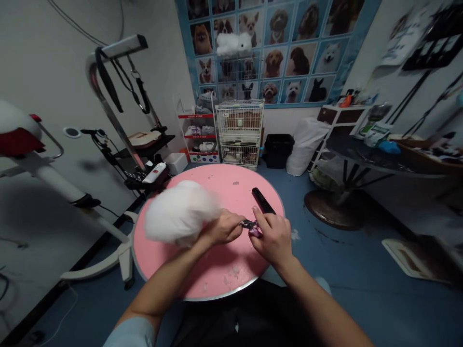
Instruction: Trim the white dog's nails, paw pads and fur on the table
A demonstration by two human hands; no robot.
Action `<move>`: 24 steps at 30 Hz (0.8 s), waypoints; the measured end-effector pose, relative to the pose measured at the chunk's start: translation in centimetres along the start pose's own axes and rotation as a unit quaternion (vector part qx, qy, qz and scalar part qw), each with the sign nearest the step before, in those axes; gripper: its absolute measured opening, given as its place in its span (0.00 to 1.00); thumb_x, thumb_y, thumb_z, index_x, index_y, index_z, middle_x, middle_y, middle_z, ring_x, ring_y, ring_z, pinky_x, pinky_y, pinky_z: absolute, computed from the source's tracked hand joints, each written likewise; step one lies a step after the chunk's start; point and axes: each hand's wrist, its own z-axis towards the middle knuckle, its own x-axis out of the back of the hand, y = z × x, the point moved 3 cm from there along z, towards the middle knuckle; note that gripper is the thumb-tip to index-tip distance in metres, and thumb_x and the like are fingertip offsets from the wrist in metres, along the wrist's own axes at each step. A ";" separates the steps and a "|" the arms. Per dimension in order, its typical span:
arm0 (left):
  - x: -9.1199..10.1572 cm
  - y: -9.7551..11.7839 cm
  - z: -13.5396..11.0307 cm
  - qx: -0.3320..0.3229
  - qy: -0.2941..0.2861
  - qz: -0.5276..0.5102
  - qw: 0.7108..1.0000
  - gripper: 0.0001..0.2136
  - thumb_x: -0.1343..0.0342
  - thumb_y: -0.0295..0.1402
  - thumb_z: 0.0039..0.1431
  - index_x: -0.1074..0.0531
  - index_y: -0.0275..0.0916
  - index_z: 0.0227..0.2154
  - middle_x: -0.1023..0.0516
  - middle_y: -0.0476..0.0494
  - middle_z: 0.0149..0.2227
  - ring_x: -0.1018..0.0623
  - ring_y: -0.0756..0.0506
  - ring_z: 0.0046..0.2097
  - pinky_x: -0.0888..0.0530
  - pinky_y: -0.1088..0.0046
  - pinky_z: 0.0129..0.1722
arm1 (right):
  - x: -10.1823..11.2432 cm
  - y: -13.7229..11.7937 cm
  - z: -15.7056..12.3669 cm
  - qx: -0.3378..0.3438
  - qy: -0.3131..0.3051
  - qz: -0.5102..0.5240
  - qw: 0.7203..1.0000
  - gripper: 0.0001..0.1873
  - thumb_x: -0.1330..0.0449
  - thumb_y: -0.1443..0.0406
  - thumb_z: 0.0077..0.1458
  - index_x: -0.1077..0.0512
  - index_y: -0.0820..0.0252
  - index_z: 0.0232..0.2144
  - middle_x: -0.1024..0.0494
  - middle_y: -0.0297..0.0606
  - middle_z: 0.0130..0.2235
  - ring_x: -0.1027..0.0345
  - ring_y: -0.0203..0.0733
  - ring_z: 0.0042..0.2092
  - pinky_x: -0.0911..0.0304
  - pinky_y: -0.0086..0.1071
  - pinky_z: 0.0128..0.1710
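A fluffy white dog (177, 212), partly smeared by motion, is on a round pink grooming table (224, 188). My left hand (227, 226) is closed beside the dog, its wrist against the fur. What its fingers grip is hidden. My right hand (273, 236) is wrapped round nail clippers (249, 224) with purple handles and metal jaws, thumb stretched along the top. The jaws point left and meet the fingertips of my left hand. Just beyond my right hand lies a black elongated tool (263, 200) on the tabletop.
A white stand dryer (61, 183) and a metal grooming arm (112, 111) rise at the left. Wire cages (240, 118), a black bin (278, 150) and a white bag (306, 144) stand behind. A dark round table (376, 156) holds supplies at right.
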 end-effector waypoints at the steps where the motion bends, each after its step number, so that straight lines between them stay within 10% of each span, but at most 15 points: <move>1: 0.1 0.0 -0.1 -0.002 -0.004 0.006 1.000 0.10 0.57 0.27 0.62 0.29 0.36 0.35 0.24 0.49 0.25 0.25 0.51 0.26 0.32 0.73 0.31 | 0.0 -0.1 0.2 0.008 -0.004 -0.002 1.000 0.27 0.42 0.66 0.50 0.31 0.63 0.54 0.26 0.38 0.33 0.37 0.43 0.34 0.48 0.37 0.35; 24: 1.9 -0.7 -1.0 -0.026 0.030 0.082 0.996 0.10 0.55 0.26 0.56 0.28 0.38 0.33 0.24 0.51 0.23 0.26 0.49 0.24 0.33 0.71 0.27 | -0.3 -1.6 2.0 0.077 -0.022 -0.017 0.997 0.23 0.45 0.67 0.55 0.29 0.69 0.53 0.30 0.37 0.27 0.39 0.41 0.31 0.46 0.35 0.32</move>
